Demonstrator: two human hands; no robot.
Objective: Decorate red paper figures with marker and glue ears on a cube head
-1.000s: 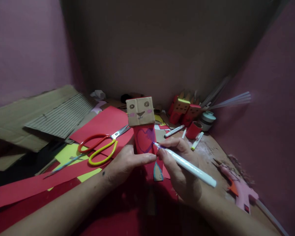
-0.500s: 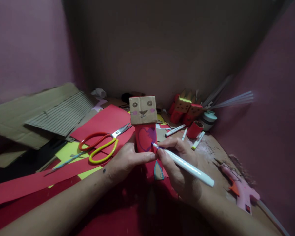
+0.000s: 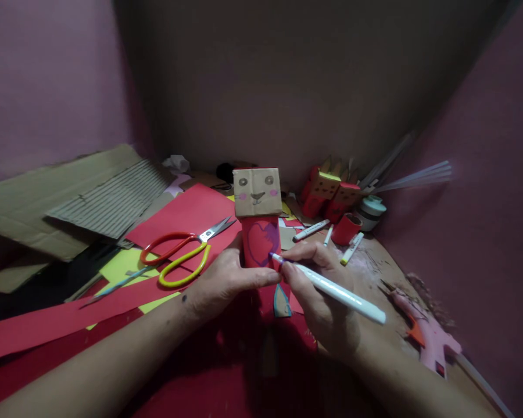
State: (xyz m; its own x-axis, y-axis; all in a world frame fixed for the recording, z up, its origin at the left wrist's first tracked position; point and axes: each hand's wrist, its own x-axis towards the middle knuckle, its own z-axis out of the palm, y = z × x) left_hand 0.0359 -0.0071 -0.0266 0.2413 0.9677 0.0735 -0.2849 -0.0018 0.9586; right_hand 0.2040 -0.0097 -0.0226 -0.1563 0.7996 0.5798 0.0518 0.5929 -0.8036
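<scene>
A cardboard animal figure (image 3: 257,193) stands upright in front of me, with a square drawn face on a red paper tube body (image 3: 255,244). On the red body is a purple heart outline, partly filled in at its right side. My left hand (image 3: 226,278) is closed round the base of the body, thumb across the front. In my right hand (image 3: 318,290) is a white marker (image 3: 340,294), its purple tip at the heart's lower right edge. Just below the hands lies a small pointed cardboard piece (image 3: 281,302) with a blue edge.
Scissors (image 3: 185,255) with red and yellow handles lie on red paper (image 3: 192,212) at the left, near corrugated cardboard (image 3: 108,197). To the right are loose markers (image 3: 352,248), a red tube (image 3: 347,229), a lidded jar (image 3: 372,212) and a pink glue gun (image 3: 427,331). Similar figures (image 3: 326,188) stand behind.
The figure has shifted slightly right and its head tilts a little differently. Both hands have moved slightly with it; the marker tip stays at the heart's edge.
</scene>
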